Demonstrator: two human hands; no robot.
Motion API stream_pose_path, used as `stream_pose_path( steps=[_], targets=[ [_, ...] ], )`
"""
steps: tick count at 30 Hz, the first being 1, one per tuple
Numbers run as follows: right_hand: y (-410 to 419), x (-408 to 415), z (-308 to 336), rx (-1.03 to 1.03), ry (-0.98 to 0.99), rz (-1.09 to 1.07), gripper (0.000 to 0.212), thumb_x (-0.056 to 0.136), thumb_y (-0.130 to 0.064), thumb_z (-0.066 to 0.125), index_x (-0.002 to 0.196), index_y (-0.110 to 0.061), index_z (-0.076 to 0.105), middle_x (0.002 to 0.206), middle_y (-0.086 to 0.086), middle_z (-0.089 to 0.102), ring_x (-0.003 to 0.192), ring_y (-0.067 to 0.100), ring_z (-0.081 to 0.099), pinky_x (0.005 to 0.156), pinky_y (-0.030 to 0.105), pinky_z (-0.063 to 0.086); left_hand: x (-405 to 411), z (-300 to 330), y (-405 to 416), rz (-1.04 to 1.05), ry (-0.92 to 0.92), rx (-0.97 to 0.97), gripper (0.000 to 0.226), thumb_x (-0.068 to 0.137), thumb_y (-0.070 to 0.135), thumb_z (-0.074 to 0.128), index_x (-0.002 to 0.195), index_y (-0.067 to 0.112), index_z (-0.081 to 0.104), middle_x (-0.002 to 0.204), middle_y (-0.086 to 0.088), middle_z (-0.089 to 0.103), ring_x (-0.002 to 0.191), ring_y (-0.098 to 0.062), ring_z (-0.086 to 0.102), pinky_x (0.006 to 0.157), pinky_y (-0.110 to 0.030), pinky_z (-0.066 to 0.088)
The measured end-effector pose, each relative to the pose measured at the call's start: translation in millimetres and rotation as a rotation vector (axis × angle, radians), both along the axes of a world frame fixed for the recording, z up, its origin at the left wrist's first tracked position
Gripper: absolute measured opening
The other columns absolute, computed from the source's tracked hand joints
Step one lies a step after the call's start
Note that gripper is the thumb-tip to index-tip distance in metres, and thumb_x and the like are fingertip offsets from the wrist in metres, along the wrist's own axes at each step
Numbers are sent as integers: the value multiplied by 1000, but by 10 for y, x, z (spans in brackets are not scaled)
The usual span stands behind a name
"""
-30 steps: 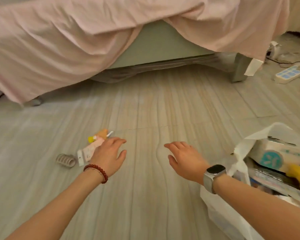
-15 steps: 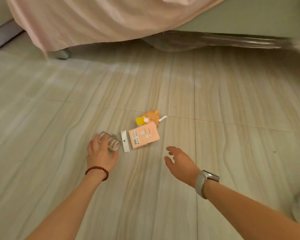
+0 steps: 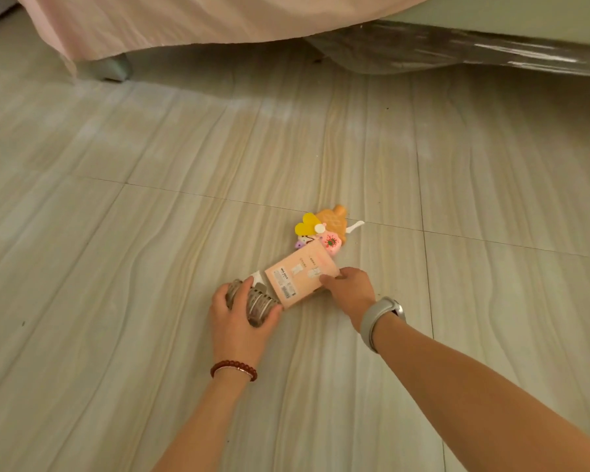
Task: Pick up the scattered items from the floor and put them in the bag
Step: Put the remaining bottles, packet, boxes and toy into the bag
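One coil hair tie [image 3: 257, 305], one pink packet [image 3: 300, 274], one toy [image 3: 327, 229].

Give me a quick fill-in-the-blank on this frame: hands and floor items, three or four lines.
1. The left hand grips the ____ hair tie.
2. The right hand pinches the ____ packet.
3. The orange charm toy lies on the ____, touched by neither hand.
4. The beaded bracelet is on the ____ wrist.

Missing words: coiled; pink; floor; left
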State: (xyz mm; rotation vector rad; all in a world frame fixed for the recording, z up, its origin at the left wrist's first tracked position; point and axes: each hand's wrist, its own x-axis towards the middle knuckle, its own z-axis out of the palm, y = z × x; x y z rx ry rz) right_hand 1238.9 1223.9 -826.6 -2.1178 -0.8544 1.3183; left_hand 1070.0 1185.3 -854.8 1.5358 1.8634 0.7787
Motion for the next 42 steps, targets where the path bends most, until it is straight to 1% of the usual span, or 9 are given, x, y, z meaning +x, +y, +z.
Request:
stream_pose_path(
  steps=[3,9,12,18,23,26,34,39,42],
  targets=[
    [-211,-51,117,130,63,12,7,89,-13,49,83,-9,50,79,5,56,67,18,54,64,33,46,68,139,-112,50,-119,4,63,66,30,79,122,16,54,128,-8,42,106,-15,47,89,-25,40],
    [-823,567,710,358,-80,107,5,93,-14,47,89,-14,50,79,-6,58,70,10,59,66,27,51,574,563,-401,79,-279,78,78,52,59,58,117,15,57,117,2,47,106,-15,49,91,-28,40],
    [-1038,1177,1015,419,-157,8,6,92,-13,48,89,-12,52,78,-6,60,69,7,59,61,21,50,1046,839,-394,-29,-312,129,76,54,58,59,117,17,57,114,7,44,100,-6,48,88,-21,38],
    [-1457,2389,1703,587,-292,-253,6,91,-10,47,87,-7,49,79,-1,60,67,12,59,62,29,49,2184,1561,-461,-465,-239,298,71,57,60,55,114,18,59,114,9,43,96,14,35,81,11,21],
    [-2054,3423,2272,713,-452,-402,11,92,-13,47,90,-4,52,94,16,64,79,26,61,71,43,51,3340,2207,-743,-775,-143,381,69,61,60,62,120,25,52,123,9,41,99,2,41,85,-9,28],
    [-2562,3999,2496,739,-547,-408,10,93,-13,46,100,-15,53,88,4,61,75,14,58,67,31,50,4063,2443,-1090,-914,-147,376,67,69,50,70,125,24,46,128,4,42,101,-1,41,88,-15,29],
    [-3852,4947,2216,311,-745,-370,14,88,-13,50,86,-19,63,86,8,67,81,29,62,73,44,52,5140,2157,-2322,-1281,-81,180,69,75,54,61,133,27,35,132,7,38,113,-7,43,95,-21,36],
    [-4069,4900,1982,213,-860,-314,27,91,-14,45,106,-16,68,100,4,70,78,21,61,72,37,53,5266,1857,-2437,-1308,-41,333,75,78,54,59,139,23,27,147,4,24,135,-10,21,104,-14,13],
    [-4070,4837,1986,139,-815,-120,25,92,-25,47,107,-23,67,100,-2,70,76,13,58,73,32,53,5384,1685,-2389,-1342,204,200,80,85,56,44,145,21,5,155,-2,-10,142,-18,-11,114,-31,1]
  ],
)
